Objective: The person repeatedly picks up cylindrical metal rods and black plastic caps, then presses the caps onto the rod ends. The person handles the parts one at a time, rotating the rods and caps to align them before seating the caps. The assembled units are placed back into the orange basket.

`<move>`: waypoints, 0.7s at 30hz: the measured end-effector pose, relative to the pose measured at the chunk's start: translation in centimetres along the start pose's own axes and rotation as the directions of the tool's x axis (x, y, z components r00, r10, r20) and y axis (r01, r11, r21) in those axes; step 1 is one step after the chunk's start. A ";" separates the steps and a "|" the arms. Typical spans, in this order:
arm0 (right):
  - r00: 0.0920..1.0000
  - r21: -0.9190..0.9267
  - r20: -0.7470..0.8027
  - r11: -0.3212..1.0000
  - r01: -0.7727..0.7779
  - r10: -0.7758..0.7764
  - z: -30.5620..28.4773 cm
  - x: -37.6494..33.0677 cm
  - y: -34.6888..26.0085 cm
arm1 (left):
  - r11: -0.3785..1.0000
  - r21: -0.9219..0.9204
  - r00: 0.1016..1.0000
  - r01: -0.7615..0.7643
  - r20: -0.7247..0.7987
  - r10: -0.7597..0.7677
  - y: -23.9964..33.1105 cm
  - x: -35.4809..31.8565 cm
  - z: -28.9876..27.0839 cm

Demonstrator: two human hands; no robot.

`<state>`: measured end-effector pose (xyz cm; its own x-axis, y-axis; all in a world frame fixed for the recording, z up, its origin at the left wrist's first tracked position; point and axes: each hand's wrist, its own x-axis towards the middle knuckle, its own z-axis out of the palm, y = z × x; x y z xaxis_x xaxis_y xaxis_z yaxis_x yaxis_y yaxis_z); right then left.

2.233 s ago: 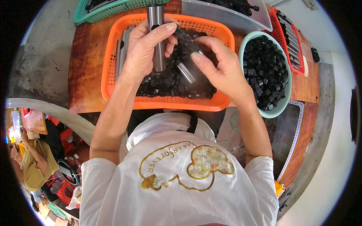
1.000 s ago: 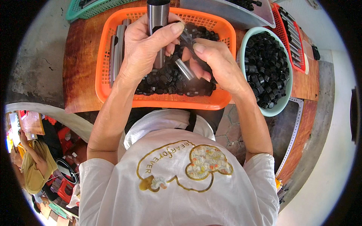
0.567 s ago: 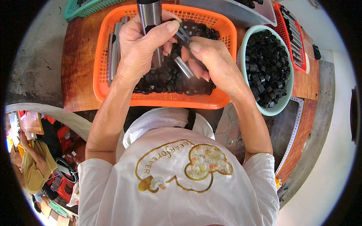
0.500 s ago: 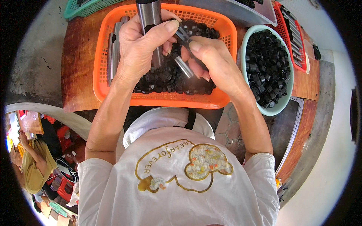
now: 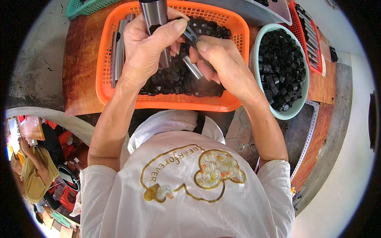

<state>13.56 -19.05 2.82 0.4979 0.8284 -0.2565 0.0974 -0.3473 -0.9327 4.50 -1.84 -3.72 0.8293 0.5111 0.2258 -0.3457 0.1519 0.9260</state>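
My left hand is closed round an upright dark silvery metal tube, thumb pressed along its side. In my right hand is a slim dark tool, its tip reaching to my left fingertips; its exact kind is hard to make out. Both hands are above an orange plastic basket. Small black plastic caps lie loose inside it, with several long metal tubes along its left side. A shiny silver cylinder shows below and between the hands, partly hidden by my right fingers.
To the right stands a pale green bowl heaped with black caps. Beyond it a red basket holds metal tubes. A grey bin and a green basket stand at the far side of the wooden table. Another person sits at far left.
Both hands keep their grips and have barely moved. The whole scene sits slightly higher and further left in the picture.
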 end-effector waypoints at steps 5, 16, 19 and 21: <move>0.999 0.042 -0.038 0.999 0.013 -0.012 0.2 0.2 0.1 | 0.999 0.039 1.000 0.017 0.006 -0.018 0.4 0.0 0.0; 0.996 0.052 -0.044 0.996 -0.074 0.076 0.1 -0.5 0.7 | 0.781 -0.622 0.980 0.052 -0.117 -0.159 1.4 2.4 -0.7; 0.994 0.044 -0.028 0.993 -0.105 0.107 0.4 -0.9 0.9 | 0.747 -0.664 0.968 0.041 -0.159 -0.195 1.2 2.5 -1.1; 0.993 0.069 -0.010 0.990 -0.120 0.121 0.7 -1.1 1.0 | 0.733 -0.679 0.960 0.026 -0.187 -0.207 1.2 2.5 -1.2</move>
<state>12.50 -20.03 2.01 0.5142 0.7763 -0.3647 -0.0227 -0.4127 -0.9106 5.60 0.65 -2.39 0.7860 0.6174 -0.0318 -0.5301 0.6995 0.4793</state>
